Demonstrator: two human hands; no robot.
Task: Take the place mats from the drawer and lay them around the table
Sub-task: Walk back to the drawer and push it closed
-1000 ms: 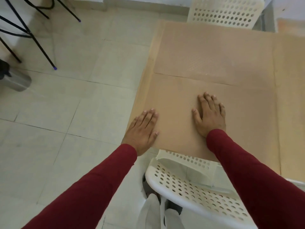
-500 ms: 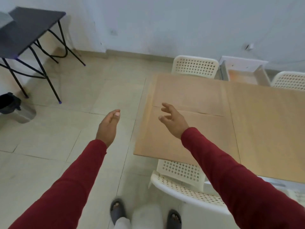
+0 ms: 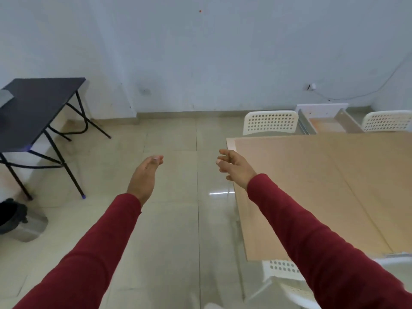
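Hands raised over a tiled floor (image 3: 174, 219): the left hand (image 3: 143, 175) hangs near the middle of the view, fingers relaxed and loosely curved, holding nothing. The right hand (image 3: 234, 167), toward three o'clock from it, is likewise released, its fingers spread and slightly bent, poised at the near corner of the tabletop (image 3: 229, 142) without gripping anything. Both arms wear dark red sleeves (image 3: 323, 241).

Place mats (image 3: 312, 186), tan and flat, cover the tabletop at three o'clock; a seam runs between two of them, slanting toward four o'clock. Whether more lie beyond the frame's edge cannot be told. The drawer (image 3: 327, 124) stands pulled out at two o'clock, against the wall, its pale floor showing between two grey side walls.

White perforated chairs flank the drawer: one chair (image 3: 270, 122) at one o'clock, a second (image 3: 388, 120) at the far right edge. A third (image 3: 285, 275) sits tucked under the tabletop's near edge at five o'clock.

At nine o'clock stands a black folding table (image 3: 42, 94) on thin crossed legs, and at eight o'clock a dark-lidded bin (image 3: 20, 221) rests on the floor. A cable (image 3: 356, 94) trails along the wall at two o'clock.
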